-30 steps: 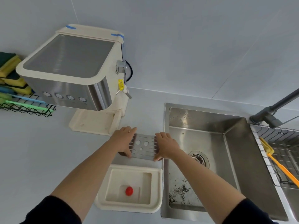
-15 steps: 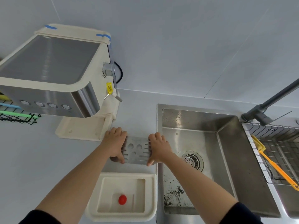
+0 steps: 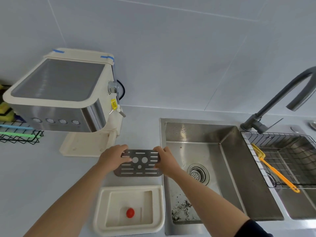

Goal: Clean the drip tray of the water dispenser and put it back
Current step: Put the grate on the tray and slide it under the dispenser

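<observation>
A flat metal grate [image 3: 139, 164] with slots and round holes is held level above the counter, between the dispenser base and the cream drip tray [image 3: 99, 209]. My left hand [image 3: 112, 159] grips the grate's left edge and my right hand [image 3: 165, 161] grips its right edge. The tray sits on the counter near me, open side up, with a small red float [image 3: 130, 212] inside. The water dispenser [image 3: 58, 96], cream and steel, stands at the back left, and its base platform [image 3: 80, 147] is bare.
A steel sink [image 3: 213, 151] with dark specks at its near end lies right of the tray. A grey faucet [image 3: 273, 103] arches over it. A wire basket [image 3: 290, 156] holds a yellow brush [image 3: 273, 170]. A black rack [image 3: 18, 135] with sponges sits far left.
Both hands still hold the grate. It has turned flatter toward the camera, showing its full slotted face. The view has shifted, so the faucet's arch is now visible.
</observation>
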### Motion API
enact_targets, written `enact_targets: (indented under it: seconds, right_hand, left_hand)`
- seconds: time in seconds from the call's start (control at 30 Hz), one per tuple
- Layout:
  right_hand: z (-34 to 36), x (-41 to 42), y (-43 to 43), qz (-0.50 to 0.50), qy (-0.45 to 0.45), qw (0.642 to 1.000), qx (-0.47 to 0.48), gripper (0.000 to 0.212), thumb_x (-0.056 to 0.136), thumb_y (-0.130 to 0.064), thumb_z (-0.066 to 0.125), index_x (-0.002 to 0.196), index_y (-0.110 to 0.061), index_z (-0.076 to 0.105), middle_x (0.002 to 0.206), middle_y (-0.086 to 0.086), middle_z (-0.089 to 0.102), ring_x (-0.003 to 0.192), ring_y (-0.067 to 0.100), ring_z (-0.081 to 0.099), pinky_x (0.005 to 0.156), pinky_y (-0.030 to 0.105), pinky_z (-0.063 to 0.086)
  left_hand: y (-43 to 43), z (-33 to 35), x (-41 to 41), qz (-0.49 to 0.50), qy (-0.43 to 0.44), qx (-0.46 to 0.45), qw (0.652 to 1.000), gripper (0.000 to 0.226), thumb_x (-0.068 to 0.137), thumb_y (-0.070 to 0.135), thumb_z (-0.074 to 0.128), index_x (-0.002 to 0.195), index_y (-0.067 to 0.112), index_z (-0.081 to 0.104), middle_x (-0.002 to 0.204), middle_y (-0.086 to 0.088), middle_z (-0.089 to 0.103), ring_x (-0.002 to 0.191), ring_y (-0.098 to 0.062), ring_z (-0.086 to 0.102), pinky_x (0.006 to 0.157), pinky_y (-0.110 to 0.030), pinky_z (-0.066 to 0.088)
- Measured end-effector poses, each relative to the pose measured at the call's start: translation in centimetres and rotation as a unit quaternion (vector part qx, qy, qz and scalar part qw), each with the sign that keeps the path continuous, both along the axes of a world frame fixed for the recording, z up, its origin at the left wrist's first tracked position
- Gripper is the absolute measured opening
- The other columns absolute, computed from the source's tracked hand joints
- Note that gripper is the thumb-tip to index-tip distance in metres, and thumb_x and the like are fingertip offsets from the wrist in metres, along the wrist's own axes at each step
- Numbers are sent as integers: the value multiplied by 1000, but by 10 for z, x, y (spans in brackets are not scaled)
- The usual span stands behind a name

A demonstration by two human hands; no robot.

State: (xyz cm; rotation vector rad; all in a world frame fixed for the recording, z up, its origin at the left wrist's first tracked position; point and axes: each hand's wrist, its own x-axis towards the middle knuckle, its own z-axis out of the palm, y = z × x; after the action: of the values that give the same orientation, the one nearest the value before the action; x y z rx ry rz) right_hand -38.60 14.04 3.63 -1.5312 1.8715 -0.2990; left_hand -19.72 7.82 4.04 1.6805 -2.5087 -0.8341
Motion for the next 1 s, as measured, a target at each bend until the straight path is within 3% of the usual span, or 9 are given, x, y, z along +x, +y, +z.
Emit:
enact_targets:
  seconds: [0.1, 0.27, 0.37, 0.5, 0.57, 0.7, 0.83, 1.0]
  right_hand:
    - [16, 0, 3, 1, -21, 1000, -15, 52, 82, -5, 62, 130, -17, 44, 109, 7, 37, 91, 18, 44, 79, 24, 45]
    - [37, 6, 16, 31, -11, 999, -9, 61, 81, -13, 67, 136, -21, 43, 103, 3, 33, 90, 15, 41, 92, 23, 37]
    - [46, 14, 31, 62, 9, 998, 1, 58, 81, -15, 68, 134, -15, 45, 101, 5, 35, 93, 18, 40, 93, 25, 36]
    - [43, 24, 53, 98, 33, 994, 29, 57, 80, -19, 68, 132, -7, 46, 102, 10, 44, 113, 27, 44, 95, 28, 35]
    - [36, 29, 63, 107, 38, 992, 46, 59, 80, -22, 69, 132, -8, 46, 101, 7, 39, 109, 28, 45, 91, 28, 36]
    - [23, 36, 78, 116, 57, 989, 69, 48, 79, -24, 69, 117, -1, 51, 98, 6, 37, 92, 19, 38, 80, 29, 35]
    - [16, 38, 84, 120, 70, 988, 69, 29, 80, -24, 69, 89, -12, 44, 96, 7, 38, 87, 19, 38, 75, 27, 34]
    - [9, 38, 90, 111, 81, 989, 46, 27, 80, -25, 68, 85, -16, 43, 95, 5, 40, 84, 19, 41, 77, 25, 37]
  left_hand:
    - [4, 13, 7, 27, 36, 13, 999, 24, 83, 34, 63, 87, 15, 49, 85, -2, 59, 81, -21, 57, 61, -24, 35]
    - [20, 25, 23, 50, 74, 55, 994, 27, 76, 31, 71, 80, 17, 49, 71, 5, 51, 69, -14, 47, 58, -22, 32]
    - [37, 26, 34, 45, 72, 73, 994, 29, 73, 32, 74, 79, 18, 49, 72, 6, 52, 67, -11, 47, 59, -22, 34]
    - [58, 23, 47, 42, 48, 92, 994, 35, 70, 34, 75, 80, 20, 45, 76, 5, 51, 72, -13, 49, 60, -22, 36]
    - [67, 19, 52, 39, 35, 97, 994, 38, 69, 34, 76, 79, 21, 42, 79, 4, 51, 74, -14, 48, 60, -22, 36]
    - [81, 5, 56, 28, 15, 97, 995, 45, 67, 36, 77, 71, 24, 35, 77, 4, 48, 69, -13, 42, 58, -22, 32]
    - [88, -4, 55, 25, 1, 86, 996, 46, 69, 36, 76, 68, 24, 31, 73, 5, 44, 64, -11, 38, 57, -22, 31]
    - [91, -3, 52, 8, -36, 43, 998, 46, 71, 41, 73, 67, 27, 29, 74, 8, 40, 66, -10, 38, 57, -20, 30]
